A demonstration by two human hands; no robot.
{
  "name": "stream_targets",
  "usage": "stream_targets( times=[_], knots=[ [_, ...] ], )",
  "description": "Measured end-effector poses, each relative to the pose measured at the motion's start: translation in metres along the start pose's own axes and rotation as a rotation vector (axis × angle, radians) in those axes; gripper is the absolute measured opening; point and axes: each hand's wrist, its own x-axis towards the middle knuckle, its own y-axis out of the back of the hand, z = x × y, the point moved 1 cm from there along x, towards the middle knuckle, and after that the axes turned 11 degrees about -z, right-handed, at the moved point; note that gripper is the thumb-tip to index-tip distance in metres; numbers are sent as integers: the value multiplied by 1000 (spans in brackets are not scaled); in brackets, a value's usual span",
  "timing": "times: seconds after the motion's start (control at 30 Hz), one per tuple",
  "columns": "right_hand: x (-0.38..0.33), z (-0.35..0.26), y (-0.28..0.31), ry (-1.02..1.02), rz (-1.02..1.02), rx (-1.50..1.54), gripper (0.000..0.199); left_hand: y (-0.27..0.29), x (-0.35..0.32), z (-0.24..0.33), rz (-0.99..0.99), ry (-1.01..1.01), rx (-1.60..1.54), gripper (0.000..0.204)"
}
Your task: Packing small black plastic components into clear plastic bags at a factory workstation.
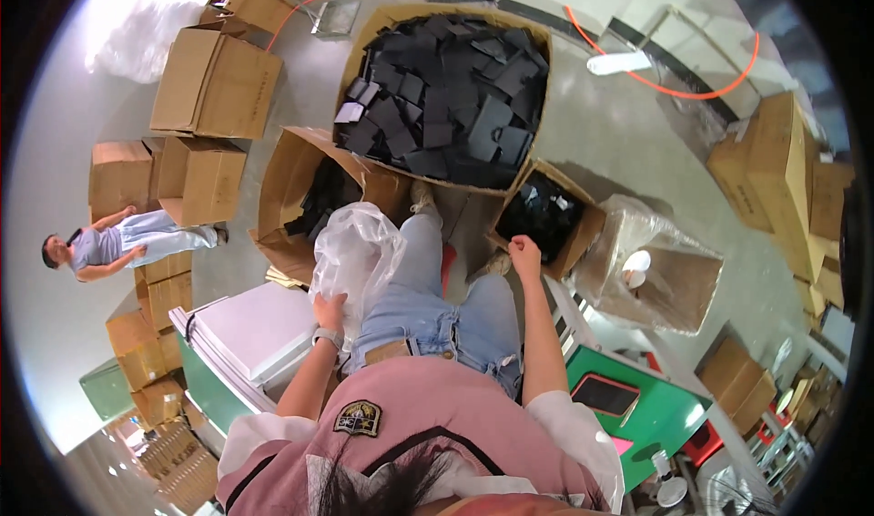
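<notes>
My left hand (330, 311) grips a crumpled clear plastic bag (357, 247) by its near side, above my left thigh. The bag's upper part stands puffed out against an open carton (273, 193) with dark pieces inside. My right hand (525, 254) is closed at the near edge of a small open carton (583, 234), which is lined or filled with shiny black material (544, 208). Whatever its fingers may hold is too small to make out. Straight ahead, a large carton (364, 26) is heaped with flat black pieces (437, 88).
White flat boxes (250, 329) are stacked at my left. On my right, a green tabletop (669, 398) carries a dark phone-like device (605, 395). Beyond it stands a plastic-lined carton (701, 293). A person (114, 243) stands at far left among brown cartons (218, 79). An orange hose (692, 92) lies ahead.
</notes>
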Motion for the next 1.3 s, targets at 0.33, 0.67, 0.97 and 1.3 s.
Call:
stream_targets(
  times=[0.33,0.67,0.97,1.3],
  knots=[
    [71,-100,-73,-57,-489,-307,24,23,102,-14,173,71,-87,42],
    [172,-372,-158,586,-841,-614,13,53,119,45,147,120,-279,46],
    [236,-426,-200,850,-1060,-1004,11,16,134,16,354,368,-730,54],
    [159,-262,30,106,-758,-1466,17,9,236,95,192,-55,-665,44]
  ],
)
